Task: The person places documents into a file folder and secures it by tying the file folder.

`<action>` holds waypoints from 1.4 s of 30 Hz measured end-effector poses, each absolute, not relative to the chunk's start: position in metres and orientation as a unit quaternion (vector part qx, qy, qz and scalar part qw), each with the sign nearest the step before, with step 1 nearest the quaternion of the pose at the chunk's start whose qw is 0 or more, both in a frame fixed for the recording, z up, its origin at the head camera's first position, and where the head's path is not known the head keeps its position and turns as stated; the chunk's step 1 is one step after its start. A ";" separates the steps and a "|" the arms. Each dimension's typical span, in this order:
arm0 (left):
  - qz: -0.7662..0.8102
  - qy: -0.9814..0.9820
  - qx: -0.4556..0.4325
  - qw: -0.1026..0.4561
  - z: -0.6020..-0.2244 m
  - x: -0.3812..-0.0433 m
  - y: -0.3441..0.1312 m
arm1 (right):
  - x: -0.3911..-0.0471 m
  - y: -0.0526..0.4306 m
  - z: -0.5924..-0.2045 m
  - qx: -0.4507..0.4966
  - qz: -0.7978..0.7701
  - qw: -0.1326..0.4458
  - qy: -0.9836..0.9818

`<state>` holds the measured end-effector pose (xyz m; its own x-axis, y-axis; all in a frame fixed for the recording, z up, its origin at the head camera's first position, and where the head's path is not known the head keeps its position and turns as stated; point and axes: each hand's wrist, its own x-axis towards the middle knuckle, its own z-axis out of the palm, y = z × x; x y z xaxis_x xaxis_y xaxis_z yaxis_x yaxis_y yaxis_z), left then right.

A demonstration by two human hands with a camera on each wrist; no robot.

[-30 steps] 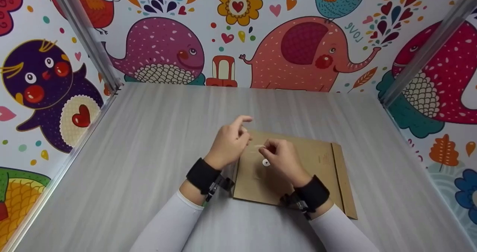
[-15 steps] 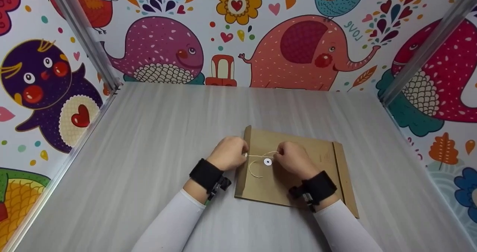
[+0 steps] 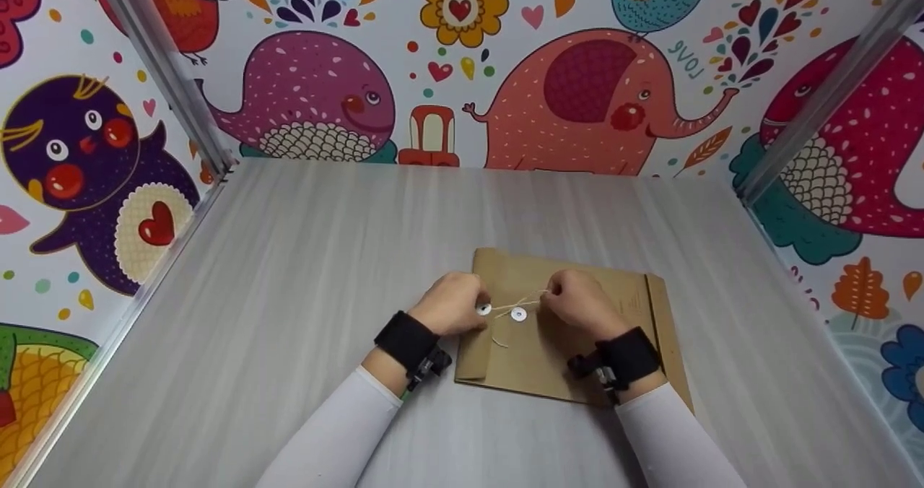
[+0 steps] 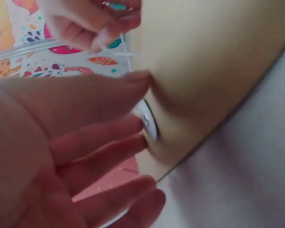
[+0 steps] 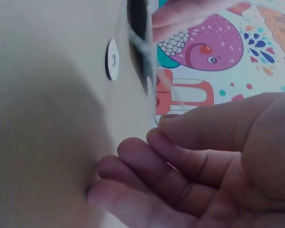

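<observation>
A brown kraft string-tie envelope (image 3: 530, 369) lies on the table, its left-hand flap (image 3: 475, 358) folded over. One white paper button (image 3: 484, 309) sits on the flap, with another white button (image 3: 519, 315) on the body. My left hand (image 3: 449, 304) presses the flap; in the left wrist view its thumb and fingers sit around the flap button (image 4: 149, 122), fingers only slightly bent. My right hand (image 3: 581, 304) pinches a thin pale string (image 3: 533, 301) between thumb and forefinger, close over the envelope. That string stretches from the flap button past the body button.
The envelope's right end has a folded strip (image 3: 671, 336). Pale wood-grain table (image 3: 325, 242) surrounds it. Walls with cartoon animals (image 3: 577, 98) and metal corner posts (image 3: 162, 76) close in the back and sides.
My left hand has come down from above the envelope onto the flap, which now lies flatter. My right hand has moved right, drawing the string across the body button.
</observation>
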<state>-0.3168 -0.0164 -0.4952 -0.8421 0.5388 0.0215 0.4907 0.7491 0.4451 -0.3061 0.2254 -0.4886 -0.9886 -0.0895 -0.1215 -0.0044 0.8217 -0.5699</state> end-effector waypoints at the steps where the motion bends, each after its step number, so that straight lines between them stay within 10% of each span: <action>1: 0.219 0.933 0.279 0.056 -0.497 -0.316 -0.015 | -0.307 0.227 -0.488 -0.022 -0.306 0.075 0.949; 42: 0.124 0.938 0.321 0.052 -0.498 -0.310 -0.013 | -0.307 0.213 -0.514 -0.175 -0.184 -0.037 0.967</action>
